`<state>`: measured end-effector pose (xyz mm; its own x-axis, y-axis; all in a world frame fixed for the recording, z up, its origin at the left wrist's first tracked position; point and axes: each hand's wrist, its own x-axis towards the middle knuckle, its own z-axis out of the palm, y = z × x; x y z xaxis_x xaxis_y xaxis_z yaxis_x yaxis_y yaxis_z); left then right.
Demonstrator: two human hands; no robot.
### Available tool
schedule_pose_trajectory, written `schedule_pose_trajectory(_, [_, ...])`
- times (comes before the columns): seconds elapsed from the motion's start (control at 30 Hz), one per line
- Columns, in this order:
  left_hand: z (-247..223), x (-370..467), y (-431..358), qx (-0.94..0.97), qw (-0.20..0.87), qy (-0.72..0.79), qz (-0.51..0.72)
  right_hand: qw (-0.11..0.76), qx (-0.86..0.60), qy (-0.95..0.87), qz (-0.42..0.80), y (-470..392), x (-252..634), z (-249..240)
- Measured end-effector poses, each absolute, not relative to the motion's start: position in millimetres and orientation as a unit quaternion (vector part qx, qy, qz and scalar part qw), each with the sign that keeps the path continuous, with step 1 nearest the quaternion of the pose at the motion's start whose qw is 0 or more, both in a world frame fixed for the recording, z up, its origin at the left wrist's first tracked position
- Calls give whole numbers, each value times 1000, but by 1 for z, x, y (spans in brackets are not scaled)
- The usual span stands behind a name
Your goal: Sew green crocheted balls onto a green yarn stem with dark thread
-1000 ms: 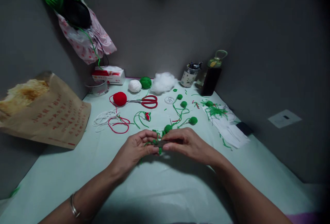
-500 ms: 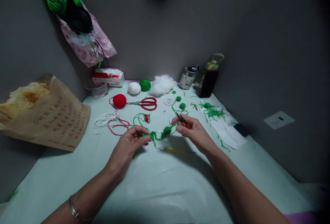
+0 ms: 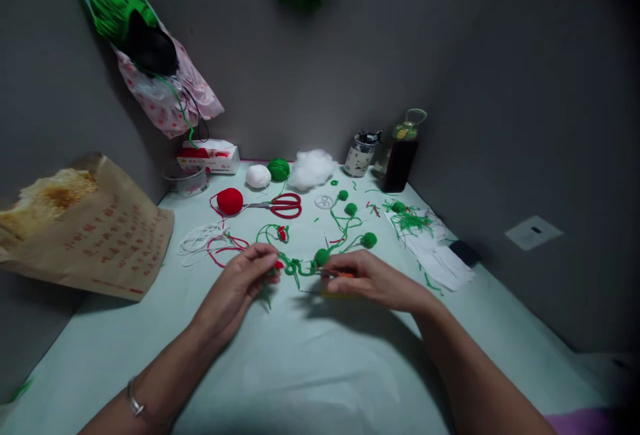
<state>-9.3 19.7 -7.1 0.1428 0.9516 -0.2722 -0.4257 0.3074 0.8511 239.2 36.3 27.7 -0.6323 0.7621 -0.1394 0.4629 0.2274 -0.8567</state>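
My left hand (image 3: 250, 278) is closed, pinching a small red and green crocheted piece (image 3: 279, 265) between thumb and fingers. From it a green yarn strand (image 3: 306, 271) with curly loops runs right to a green crocheted ball (image 3: 321, 257). My right hand (image 3: 377, 279) is wrapped round small thread snips (image 3: 340, 274) with dark blades and some orange on the handle. The blades point left, close to the strand below the green ball; whether they touch it I cannot tell. Beneath my right hand lies a yellow-handled crochet hook (image 3: 334, 295), partly covered.
Red-handled scissors (image 3: 286, 205), a red yarn ball (image 3: 230, 201) and white stuffing (image 3: 313, 169) lie farther back. Other green crocheted balls (image 3: 369, 240) sit right. A bottle (image 3: 400, 158) and a can (image 3: 360, 156) stand at the wall. A paper bag (image 3: 115, 235) with bread is left.
My right hand has lowered and moved left, turning the snips from pointing up to pointing left at the strand. A green ball now lies on the table beyond it. The red part in my left hand shows more.
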Motion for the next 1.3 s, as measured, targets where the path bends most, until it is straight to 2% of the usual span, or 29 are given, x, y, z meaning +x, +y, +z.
schedule_pose_trajectory(0.07, [-7,-18,28,284,646,437,558,99,-436,-798,404,41,257,34])
schedule_pose_trajectory(0.13, [-8,-25,35,263,622,438,593,80,-471,-803,356,45,268,35])
schedule_pose_trajectory(0.33, [-16,-26,39,250,623,442,594,211,-463,-832,221,48,244,7])
schedule_pose_trajectory(0.53, [-20,-22,39,256,628,446,584,208,-438,-861,155,57,202,-8])
schedule_pose_trajectory(0.77, [-25,-21,39,254,640,429,585,234,-458,-825,234,100,154,-12])
schedule_pose_trajectory(0.97, [-30,-20,39,269,648,410,583,301,-456,-747,379,123,136,-26])
schedule_pose_trajectory(1.13, [-26,-20,37,284,657,394,577,363,-437,-627,533,110,148,-18])
schedule_pose_trajectory(1.3, [-23,-10,29,309,681,375,548,420,-411,-540,602,73,152,-12])
